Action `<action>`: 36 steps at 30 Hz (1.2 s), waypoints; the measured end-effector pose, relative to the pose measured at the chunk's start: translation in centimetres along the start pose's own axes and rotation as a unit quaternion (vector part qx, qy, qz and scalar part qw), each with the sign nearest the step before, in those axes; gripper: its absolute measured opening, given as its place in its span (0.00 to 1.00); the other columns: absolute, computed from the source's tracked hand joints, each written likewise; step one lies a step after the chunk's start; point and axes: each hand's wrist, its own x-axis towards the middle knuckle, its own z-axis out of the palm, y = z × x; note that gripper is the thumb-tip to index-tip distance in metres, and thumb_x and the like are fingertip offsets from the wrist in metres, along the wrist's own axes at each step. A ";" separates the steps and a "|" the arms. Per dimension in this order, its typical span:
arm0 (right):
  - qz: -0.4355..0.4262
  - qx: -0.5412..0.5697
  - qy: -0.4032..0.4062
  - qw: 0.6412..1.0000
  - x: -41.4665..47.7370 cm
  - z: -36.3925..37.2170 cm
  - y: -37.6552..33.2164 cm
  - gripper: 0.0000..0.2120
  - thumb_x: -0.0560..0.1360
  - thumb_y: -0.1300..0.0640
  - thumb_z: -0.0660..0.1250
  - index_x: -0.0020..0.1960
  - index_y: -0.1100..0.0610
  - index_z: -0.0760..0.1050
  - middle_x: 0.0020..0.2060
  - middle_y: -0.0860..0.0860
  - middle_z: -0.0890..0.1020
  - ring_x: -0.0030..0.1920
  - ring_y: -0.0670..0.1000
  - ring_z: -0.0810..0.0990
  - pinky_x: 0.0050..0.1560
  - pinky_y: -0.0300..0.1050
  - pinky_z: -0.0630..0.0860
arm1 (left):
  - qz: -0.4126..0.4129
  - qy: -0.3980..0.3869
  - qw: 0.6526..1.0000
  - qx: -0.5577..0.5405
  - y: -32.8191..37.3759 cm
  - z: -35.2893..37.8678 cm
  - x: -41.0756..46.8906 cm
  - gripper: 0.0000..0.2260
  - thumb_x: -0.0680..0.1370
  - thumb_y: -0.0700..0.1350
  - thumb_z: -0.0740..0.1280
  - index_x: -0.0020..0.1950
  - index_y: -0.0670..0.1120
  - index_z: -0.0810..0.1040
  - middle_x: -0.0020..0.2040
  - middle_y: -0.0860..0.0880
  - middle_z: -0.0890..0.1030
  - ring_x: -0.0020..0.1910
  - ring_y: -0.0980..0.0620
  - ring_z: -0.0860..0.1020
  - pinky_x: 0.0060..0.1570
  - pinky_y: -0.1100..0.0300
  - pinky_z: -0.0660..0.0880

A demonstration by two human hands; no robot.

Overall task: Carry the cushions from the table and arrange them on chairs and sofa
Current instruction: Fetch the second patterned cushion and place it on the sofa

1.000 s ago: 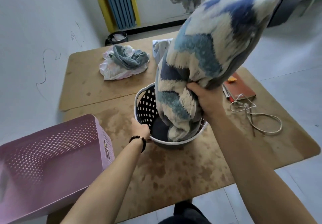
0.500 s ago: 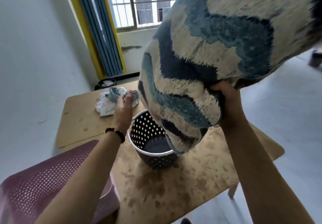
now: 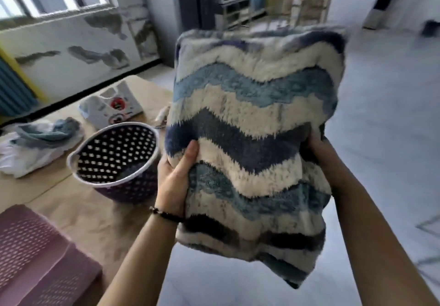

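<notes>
A fluffy cushion with blue, navy and cream zigzag stripes fills the middle of the head view, held upright in the air. My left hand grips its left edge, thumb across the front. Its right edge is gripped by my right hand, with the fingers mostly hidden behind the fabric. The cushion hangs beyond the right side of the wooden table, over the floor. No chair or sofa is clearly visible.
A dark perforated round basket stands on the table just left of the cushion. A pink perforated crate sits at the near left corner. Crumpled clothes and a white bag lie farther back. Grey floor opens to the right; shelves stand far behind.
The cushion has come out of the round basket and swung right, off the table. My left hand left the basket and took the cushion's left edge. My view turned right.
</notes>
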 end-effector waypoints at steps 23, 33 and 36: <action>0.049 0.144 0.561 0.814 -36.7 -58.1 15.9 0.23 0.76 0.35 0.68 0.61 0.52 0.78 0.55 0.54 0.84 0.56 0.56 0.83 0.61 0.61 0.78 | -0.076 -0.474 0.864 0.150 -26.6 54.8 -38.0 0.22 0.74 0.55 0.73 0.67 0.52 0.77 0.60 0.50 0.85 0.61 0.48 0.82 0.57 0.51 0.81; 0.083 0.162 0.696 0.694 -40.4 -81.7 21.2 0.24 0.70 0.37 0.76 0.56 0.51 0.75 0.54 0.59 0.82 0.56 0.63 0.82 0.59 0.69 0.77 | -0.166 -0.581 0.788 0.118 -41.6 80.9 -50.4 0.23 0.73 0.61 0.70 0.67 0.59 0.76 0.63 0.55 0.83 0.64 0.53 0.80 0.64 0.49 0.78; 0.063 0.184 0.746 0.637 -43.4 -88.7 19.9 0.24 0.67 0.44 0.75 0.58 0.52 0.74 0.53 0.55 0.84 0.53 0.57 0.85 0.58 0.65 0.80 | -0.181 -0.628 0.745 0.131 -44.1 89.8 -55.4 0.17 0.79 0.59 0.69 0.65 0.57 0.77 0.60 0.57 0.84 0.61 0.57 0.81 0.67 0.46 0.76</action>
